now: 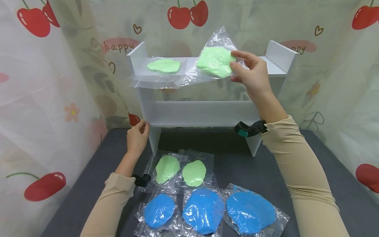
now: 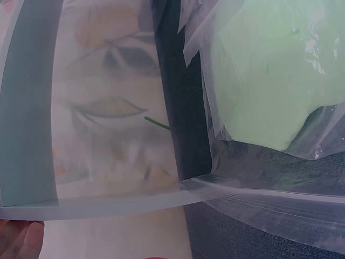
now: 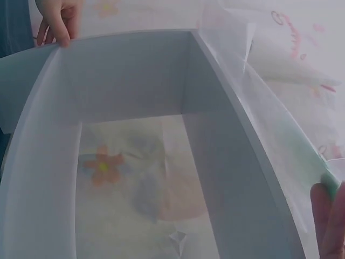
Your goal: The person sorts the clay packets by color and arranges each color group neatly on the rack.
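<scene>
My right hand (image 1: 254,72) pinches the right edge of a clear plastic bag holding a flattened light-green clay piece (image 1: 215,62). This bag is tilted up at the top board of a white shelf (image 1: 204,113). Left of it, another bagged green clay piece (image 1: 164,65) lies flat on that board, its bag hanging over the front edge. Lower down, my left hand (image 1: 137,136) grips the front edge of the shelf's left side panel between thumb and fingers; the right wrist view also shows this left hand (image 3: 60,19) at the shelf corner.
On the dark table (image 1: 80,197), before the shelf, lie two bagged green clay pieces (image 1: 193,173) with overlapping bags. Nearer me is a row of three bagged blue clay pieces (image 1: 204,210). A printed curtain (image 1: 331,82) surrounds the table; a thin cable (image 1: 314,119) sits behind at right.
</scene>
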Demonstrator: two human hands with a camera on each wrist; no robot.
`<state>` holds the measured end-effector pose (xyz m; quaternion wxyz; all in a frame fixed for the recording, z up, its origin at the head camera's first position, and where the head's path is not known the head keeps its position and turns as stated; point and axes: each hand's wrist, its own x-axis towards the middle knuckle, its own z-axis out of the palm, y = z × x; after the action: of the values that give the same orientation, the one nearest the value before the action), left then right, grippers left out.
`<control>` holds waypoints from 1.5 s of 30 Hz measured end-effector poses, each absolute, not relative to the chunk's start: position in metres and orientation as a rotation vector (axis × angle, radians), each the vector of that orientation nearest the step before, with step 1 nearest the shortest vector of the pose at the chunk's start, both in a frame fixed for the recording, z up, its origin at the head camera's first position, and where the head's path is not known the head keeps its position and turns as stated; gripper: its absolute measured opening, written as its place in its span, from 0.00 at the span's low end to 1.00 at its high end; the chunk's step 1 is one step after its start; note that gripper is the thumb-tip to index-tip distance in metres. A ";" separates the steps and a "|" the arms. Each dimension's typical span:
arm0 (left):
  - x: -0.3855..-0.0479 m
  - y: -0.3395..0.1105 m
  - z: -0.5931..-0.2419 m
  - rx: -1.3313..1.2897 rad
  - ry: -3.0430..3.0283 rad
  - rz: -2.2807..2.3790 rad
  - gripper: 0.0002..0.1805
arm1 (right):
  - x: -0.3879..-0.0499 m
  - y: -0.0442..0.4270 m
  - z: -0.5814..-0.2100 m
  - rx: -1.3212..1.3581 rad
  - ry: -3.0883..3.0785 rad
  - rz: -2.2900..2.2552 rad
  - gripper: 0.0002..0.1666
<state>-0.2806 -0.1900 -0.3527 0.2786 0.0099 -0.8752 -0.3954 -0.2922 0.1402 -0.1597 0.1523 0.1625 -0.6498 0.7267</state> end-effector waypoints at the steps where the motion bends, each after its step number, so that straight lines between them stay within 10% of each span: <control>1: -0.281 -0.190 -0.353 0.027 -2.348 -1.061 0.20 | -0.293 0.139 -0.158 0.461 -1.875 2.086 0.20; 24: -0.281 -0.190 -0.354 0.025 -2.338 -1.076 0.21 | -0.302 0.122 -0.142 0.380 -2.147 2.199 0.43; 45: -0.280 -0.189 -0.353 0.040 -2.338 -1.065 0.20 | -0.308 0.105 -0.147 0.304 -2.317 1.677 0.31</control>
<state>-0.2798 -0.1888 -0.3535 0.2823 0.0150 -0.8729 -0.3977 -0.3083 0.1052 -0.1470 0.1326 0.1049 -0.7984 0.5779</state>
